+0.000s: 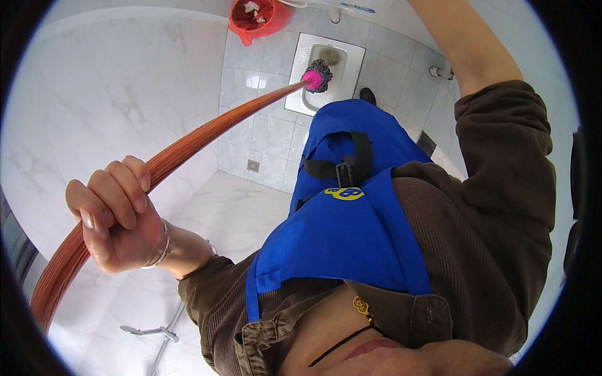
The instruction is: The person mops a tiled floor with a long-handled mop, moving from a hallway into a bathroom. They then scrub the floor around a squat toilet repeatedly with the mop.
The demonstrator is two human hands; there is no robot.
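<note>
My left hand is wrapped round the brown wood-patterned handle of a mop, out to the left. The handle runs from the lower left up toward the squat toilet. At its far end, a pink collar joins a dark grey, shaggy mop head, which sits over the basin of the white squat toilet. A brownish patch shows in the basin beyond the mop head. My right forearm stretches up past the top edge, so that hand is out of sight.
A bin with a red bag holding white scraps stands left of the toilet. My dark shoe is near its right corner. A square floor drain lies in the grey tiles. A shower head is at lower left; a metal fitting sits right.
</note>
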